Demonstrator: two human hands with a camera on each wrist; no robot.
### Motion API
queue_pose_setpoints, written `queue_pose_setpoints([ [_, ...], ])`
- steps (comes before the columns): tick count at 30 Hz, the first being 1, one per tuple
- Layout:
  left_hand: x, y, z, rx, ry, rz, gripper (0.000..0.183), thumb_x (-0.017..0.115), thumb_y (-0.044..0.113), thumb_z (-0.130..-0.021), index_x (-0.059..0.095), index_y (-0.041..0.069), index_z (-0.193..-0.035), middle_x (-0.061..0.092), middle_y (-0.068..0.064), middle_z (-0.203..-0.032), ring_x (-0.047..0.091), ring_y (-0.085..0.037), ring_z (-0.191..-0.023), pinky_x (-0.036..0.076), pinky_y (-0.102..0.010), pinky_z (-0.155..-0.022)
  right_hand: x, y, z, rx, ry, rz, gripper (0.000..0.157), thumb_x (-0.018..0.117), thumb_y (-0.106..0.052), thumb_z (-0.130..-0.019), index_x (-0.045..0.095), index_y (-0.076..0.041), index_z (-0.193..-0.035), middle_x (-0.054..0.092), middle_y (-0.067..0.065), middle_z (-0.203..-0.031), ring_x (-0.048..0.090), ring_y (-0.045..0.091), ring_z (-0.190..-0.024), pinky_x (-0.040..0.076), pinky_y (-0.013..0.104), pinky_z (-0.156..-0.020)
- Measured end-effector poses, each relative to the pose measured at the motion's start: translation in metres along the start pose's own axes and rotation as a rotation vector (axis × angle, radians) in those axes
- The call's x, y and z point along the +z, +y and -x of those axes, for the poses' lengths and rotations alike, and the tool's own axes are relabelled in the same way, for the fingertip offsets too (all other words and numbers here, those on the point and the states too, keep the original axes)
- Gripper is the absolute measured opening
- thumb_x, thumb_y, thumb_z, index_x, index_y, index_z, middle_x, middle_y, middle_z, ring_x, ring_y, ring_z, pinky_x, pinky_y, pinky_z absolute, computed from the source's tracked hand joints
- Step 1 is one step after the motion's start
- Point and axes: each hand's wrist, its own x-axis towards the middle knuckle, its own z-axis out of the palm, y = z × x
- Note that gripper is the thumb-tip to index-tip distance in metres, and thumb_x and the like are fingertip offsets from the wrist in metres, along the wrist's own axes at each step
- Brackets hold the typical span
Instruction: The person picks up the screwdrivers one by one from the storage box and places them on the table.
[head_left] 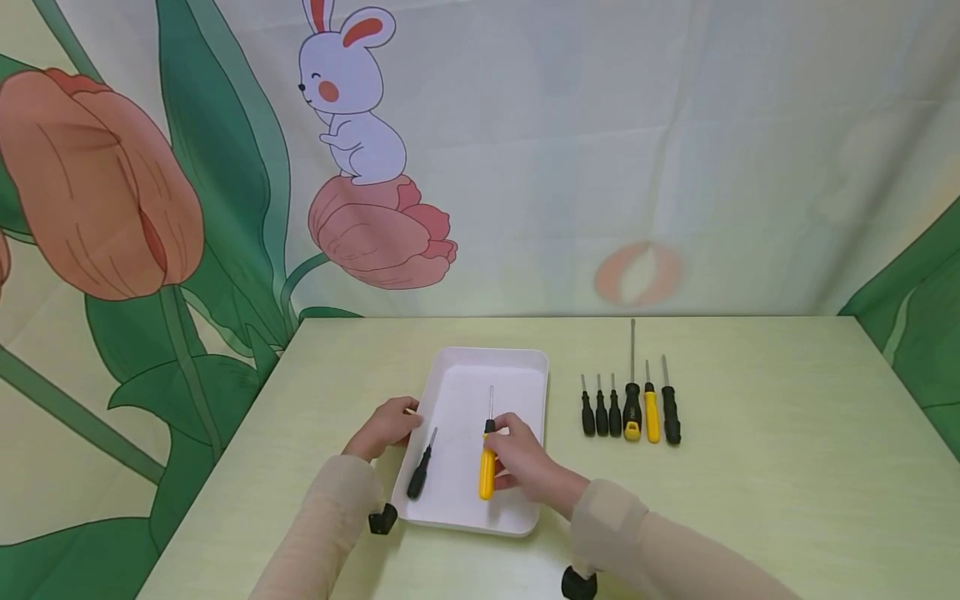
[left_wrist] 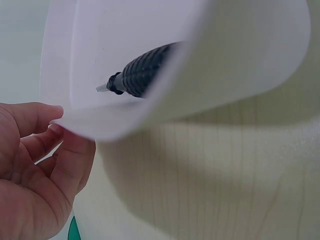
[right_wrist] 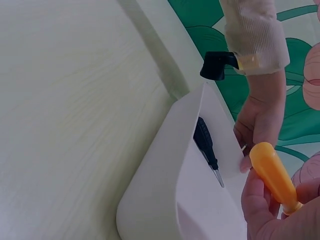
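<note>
My right hand (head_left: 521,458) holds a screwdriver with a yellow handle (head_left: 487,475) and black collar over the white tray (head_left: 468,527), its thin shaft pointing away from me. In the right wrist view the thumb and fingers pinch the yellow screwdriver (right_wrist: 272,172). My left hand (head_left: 388,427) pinches the tray's left rim between thumb and fingers, plainly seen in the left wrist view (left_wrist: 45,165). Inside the tray, along its left side, lies a small black screwdriver (head_left: 422,471), tip pointing away; its ribbed handle (left_wrist: 145,70) shows in the left wrist view.
Right of the tray stands a row of screwdrivers laid side by side: several small black ones (head_left: 601,417), a long black-and-yellow one (head_left: 632,408), a yellow one (head_left: 651,415) and a larger black one (head_left: 671,417). A printed curtain (head_left: 525,167) hangs behind the table (head_left: 750,500).
</note>
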Motion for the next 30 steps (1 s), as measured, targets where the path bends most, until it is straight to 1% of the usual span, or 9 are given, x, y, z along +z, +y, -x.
queue_pose_setpoints([
  [5,0.0,0.0,0.001,0.005,0.001,0.0,0.028,0.045,0.007,-0.088,0.049,-0.006,-0.113,0.056,-0.02,-0.103,0.059,-0.02,-0.077,0.05,-0.035,-0.07,-0.011,-0.002,0.0,0.022,-0.008,-0.012,0.03,0.046,-0.011,-0.082,0.041,-0.006,-0.111,0.05,0.007,-0.079,0.05,0.017,-0.059,0.049,0.028,-0.048],
  [11,0.0,0.0,0.002,0.01,0.003,0.0,0.028,0.045,0.007,-0.088,0.049,-0.006,-0.113,0.056,-0.021,-0.102,0.06,-0.02,-0.077,0.05,-0.035,-0.07,-0.025,-0.004,0.001,0.021,-0.008,-0.037,0.03,0.046,-0.011,-0.083,0.04,-0.006,-0.112,0.049,0.007,-0.08,0.049,0.017,-0.061,0.049,0.027,-0.049],
  [18,0.001,-0.002,0.001,0.008,0.008,0.003,0.027,0.046,0.007,-0.088,0.05,-0.006,-0.111,0.057,-0.019,-0.099,0.059,-0.018,-0.073,0.05,-0.034,-0.068,-0.038,-0.007,-0.002,0.024,0.022,-0.086,0.025,0.045,-0.009,-0.083,0.042,-0.005,-0.107,0.048,0.007,-0.078,0.048,0.017,-0.06,0.047,0.026,-0.048],
  [24,0.0,-0.002,0.0,0.007,0.006,0.005,0.027,0.046,0.008,-0.088,0.05,-0.005,-0.112,0.056,-0.018,-0.099,0.057,-0.018,-0.072,0.05,-0.033,-0.068,-0.053,-0.01,-0.003,0.029,0.054,-0.098,0.025,0.044,-0.009,-0.084,0.041,-0.006,-0.108,0.047,0.008,-0.083,0.046,0.017,-0.062,0.045,0.025,-0.049],
  [30,0.0,-0.001,-0.001,0.003,0.008,0.002,0.027,0.046,0.008,-0.088,0.05,-0.005,-0.112,0.056,-0.018,-0.099,0.057,-0.018,-0.073,0.05,-0.033,-0.068,-0.07,-0.012,-0.004,0.021,0.052,-0.107,0.024,0.043,-0.01,-0.085,0.04,-0.006,-0.108,0.048,0.008,-0.082,0.048,0.017,-0.061,0.047,0.026,-0.052],
])
